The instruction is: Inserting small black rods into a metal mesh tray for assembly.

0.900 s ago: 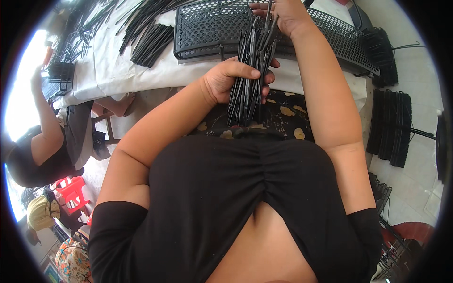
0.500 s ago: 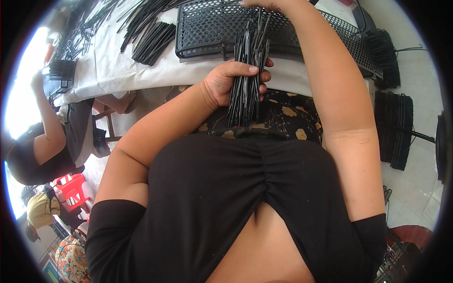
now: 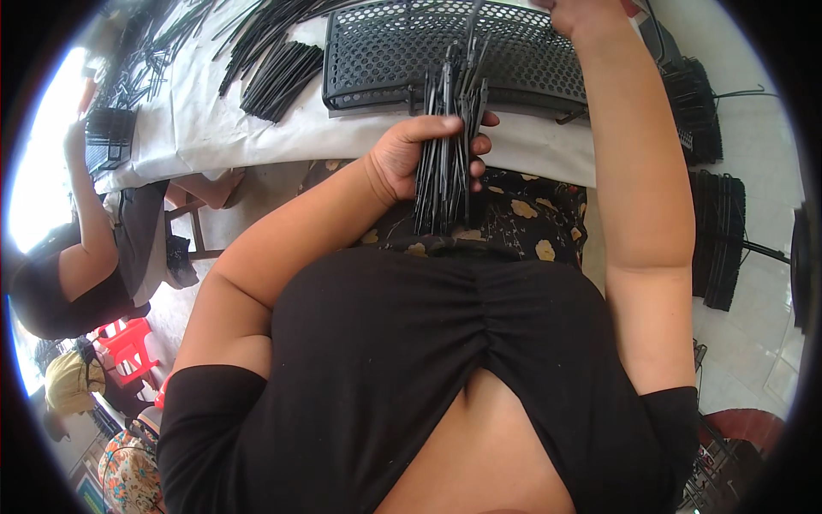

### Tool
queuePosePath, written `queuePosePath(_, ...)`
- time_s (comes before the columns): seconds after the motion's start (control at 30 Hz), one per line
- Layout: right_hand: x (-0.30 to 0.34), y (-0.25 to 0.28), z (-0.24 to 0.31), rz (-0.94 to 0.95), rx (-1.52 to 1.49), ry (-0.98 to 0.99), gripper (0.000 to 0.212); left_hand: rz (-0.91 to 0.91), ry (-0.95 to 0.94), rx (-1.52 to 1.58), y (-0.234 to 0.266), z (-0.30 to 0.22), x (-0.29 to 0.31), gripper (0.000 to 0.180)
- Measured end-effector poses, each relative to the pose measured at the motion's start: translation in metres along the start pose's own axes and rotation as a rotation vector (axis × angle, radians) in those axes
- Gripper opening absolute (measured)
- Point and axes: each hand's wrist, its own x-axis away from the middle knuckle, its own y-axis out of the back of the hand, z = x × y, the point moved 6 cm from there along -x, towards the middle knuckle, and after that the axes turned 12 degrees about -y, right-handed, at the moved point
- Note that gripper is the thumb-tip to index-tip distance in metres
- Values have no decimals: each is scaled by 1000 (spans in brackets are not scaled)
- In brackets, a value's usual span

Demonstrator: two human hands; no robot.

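Wrapped around a bundle of thin black rods (image 3: 442, 184), my left hand (image 3: 401, 156) is closed, its thumb lying across the front. The rods stand roughly upright over my lap, their upper ends uneven, with a few sticking out above the rest. Behind them on the table is a black perforated metal rack (image 3: 377, 60). My right hand (image 3: 582, 12) is at the top edge of the picture, above the right part of that rack. Its fingers are mostly cut off, so I cannot see whether it holds anything.
On the white-covered table (image 3: 193, 111), a neat pile of black rods (image 3: 281, 81) and looser ones lie to the left. A small black basket (image 3: 111, 133) stands by another person (image 3: 77, 257) at far left. Black racks (image 3: 717, 240) are at the right over the tiled floor.
My right hand has moved right, away from the tops of the rods toward the rack's right side. My left hand keeps its hold on the bundle, almost in place.
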Motion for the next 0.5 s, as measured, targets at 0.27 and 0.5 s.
queuePosePath(0.27, 19, 15, -81, -516, 374, 438, 35, 110, -36, 102, -6, 2, 0, 67)
queuePosePath(0.5, -9, -34, -88, 274, -249, 304, 39, 75, -39, -78, -22, 0, 1, 56)
